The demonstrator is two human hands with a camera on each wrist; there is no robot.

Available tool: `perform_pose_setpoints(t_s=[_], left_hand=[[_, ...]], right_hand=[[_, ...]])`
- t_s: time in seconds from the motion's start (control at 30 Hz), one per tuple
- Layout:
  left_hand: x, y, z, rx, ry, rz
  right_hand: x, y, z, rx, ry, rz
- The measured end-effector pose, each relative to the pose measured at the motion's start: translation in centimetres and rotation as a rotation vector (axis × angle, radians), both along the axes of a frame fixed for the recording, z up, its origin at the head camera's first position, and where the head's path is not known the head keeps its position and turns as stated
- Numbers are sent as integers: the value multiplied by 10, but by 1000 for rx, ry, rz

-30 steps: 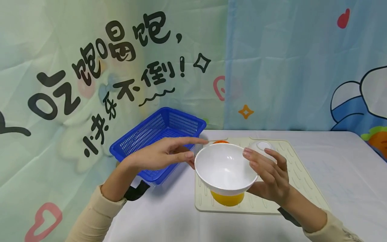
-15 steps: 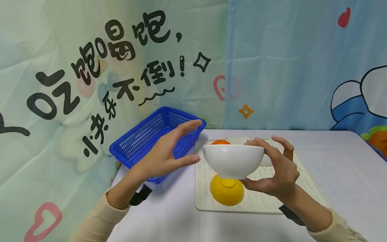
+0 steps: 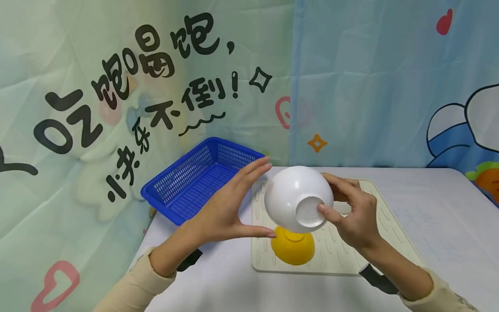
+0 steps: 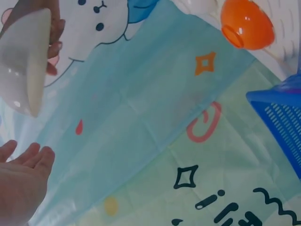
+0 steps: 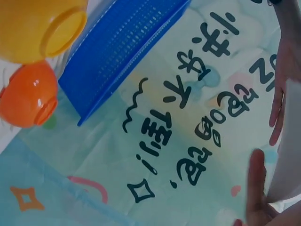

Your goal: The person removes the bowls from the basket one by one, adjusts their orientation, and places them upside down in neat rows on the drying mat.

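Observation:
A white bowl (image 3: 290, 195) is held up above the mat, tilted so its underside and foot ring face the head camera. My right hand (image 3: 356, 214) grips it from the right, the thumb on the foot ring and the fingers behind the rim. My left hand (image 3: 226, 206) is spread at the bowl's left, thumb and fingers apart, holding nothing. In the left wrist view a gap shows between that left hand (image 4: 26, 181) and the white bowl (image 4: 21, 61). An upside-down yellow bowl (image 3: 292, 249) lies on the cream mat (image 3: 331, 262) below.
A blue plastic basket (image 3: 187, 182) stands left of the mat, behind my left hand. An orange bowl (image 4: 249, 23) and another whitish bowl (image 4: 200, 4) rest on the mat, mostly hidden in the head view. A printed cloth backdrop (image 3: 366, 86) hangs behind the white table (image 3: 429, 203).
My right hand has turned the white bowl from opening toward the camera, through upright, to underside facing the camera. My left hand has come off its rim and spread wider beside it.

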State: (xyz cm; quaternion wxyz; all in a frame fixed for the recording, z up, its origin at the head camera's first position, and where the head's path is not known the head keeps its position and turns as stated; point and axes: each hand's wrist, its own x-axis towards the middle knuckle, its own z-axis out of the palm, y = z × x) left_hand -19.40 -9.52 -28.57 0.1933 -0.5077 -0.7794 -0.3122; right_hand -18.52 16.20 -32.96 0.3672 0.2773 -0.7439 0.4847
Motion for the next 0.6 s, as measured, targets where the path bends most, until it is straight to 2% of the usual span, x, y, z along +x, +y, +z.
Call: perform_pose_setpoints(t_s=[0.13, 0.23, 0.43, 0.6], left_hand=[[1, 2, -5, -10, -15, -5], [2, 4, -8, -26, -32, -2], [4, 9, -16, -57, -58, 0], [6, 13, -24, -69, -128, -7]], right_hand=[[4, -2, 2, 52, -195, -40], [7, -2, 5, 130, -323, -68], [7, -1, 6, 263, -461, -3], [7, -1, 7, 315, -571, 56]])
